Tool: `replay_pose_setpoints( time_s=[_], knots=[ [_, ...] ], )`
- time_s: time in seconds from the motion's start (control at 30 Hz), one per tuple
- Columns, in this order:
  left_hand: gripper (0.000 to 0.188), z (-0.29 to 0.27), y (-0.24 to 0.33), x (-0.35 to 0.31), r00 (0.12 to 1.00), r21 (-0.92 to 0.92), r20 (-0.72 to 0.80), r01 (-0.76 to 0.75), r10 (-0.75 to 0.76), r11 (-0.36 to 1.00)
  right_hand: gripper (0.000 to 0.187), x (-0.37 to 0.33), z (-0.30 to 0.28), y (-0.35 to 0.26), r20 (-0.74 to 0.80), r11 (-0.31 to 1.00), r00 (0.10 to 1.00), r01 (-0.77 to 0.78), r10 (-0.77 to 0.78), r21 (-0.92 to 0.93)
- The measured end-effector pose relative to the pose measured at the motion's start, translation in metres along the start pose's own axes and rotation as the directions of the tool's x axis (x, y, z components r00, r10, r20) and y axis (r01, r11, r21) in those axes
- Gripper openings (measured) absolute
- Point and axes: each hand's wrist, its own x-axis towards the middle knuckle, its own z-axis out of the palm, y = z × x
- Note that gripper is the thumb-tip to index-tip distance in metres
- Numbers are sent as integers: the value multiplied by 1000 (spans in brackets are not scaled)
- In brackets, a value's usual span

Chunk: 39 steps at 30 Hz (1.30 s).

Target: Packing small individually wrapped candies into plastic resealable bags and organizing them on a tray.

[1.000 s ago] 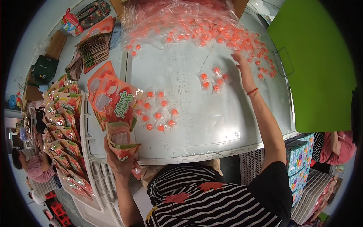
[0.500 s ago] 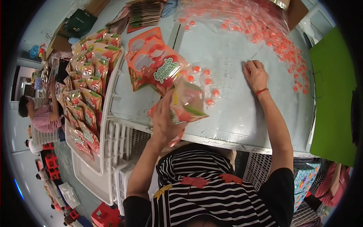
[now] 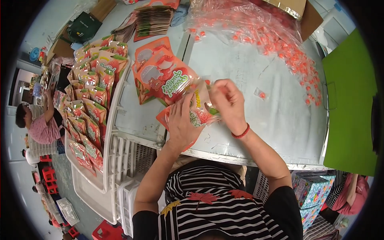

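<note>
A red and green printed pouch (image 3: 199,105) lies tilted near the table's front edge, its mouth end toward my right hand. My left hand (image 3: 182,122) is wrapped over its near side and holds it. At the mouth end, my right hand (image 3: 231,105) has its fingers curled and pressed together; what they hold, if anything, is hidden. Several flat pouches (image 3: 160,72) overlap just beyond my left hand. One small clear-wrapped orange-red piece (image 3: 262,95) lies alone to the right of my right hand.
A heap of wrapped orange-red pieces (image 3: 280,52) spreads from a clear plastic bag across the far right. Filled pouches stand in a white crate (image 3: 113,116) at left. Stacked flat pouches (image 3: 154,22) lie at the back. A green panel (image 3: 348,104) borders the right side.
My right hand has moved left from the bare tabletop to the pouch's mouth. My left hand has lowered and tilted the pouch. The loose pieces beside it are mostly out of sight.
</note>
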Motion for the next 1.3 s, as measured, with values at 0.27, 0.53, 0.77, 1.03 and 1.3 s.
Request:
replay_pose_setpoints(
  time_s=[0.27,0.53,0.77,1.03,1.3],
  knots=[
    [95,3,-1,-2,1000,-39,-15,-15,15,999,20,-7,-5,7,141,874,973,227,-183,-429],
    [101,-41,-13,-7,983,-91,-182,-49,31,995,37,23,-99,-9,128,410,899,313,-420,-857],
    [105,-66,-46,-52,912,-214,-197,319,-361,923,48,3,-120,55,99,369,959,196,-266,-908],
    [103,-60,-25,-44,957,-98,-208,186,-203,978,58,-29,-4,67,148,146,967,180,-208,-973],
    [96,-44,-32,-27,996,160,-88,14,0,987,20,9,-55,80,223,114,893,288,-392,-951]
  ],
)
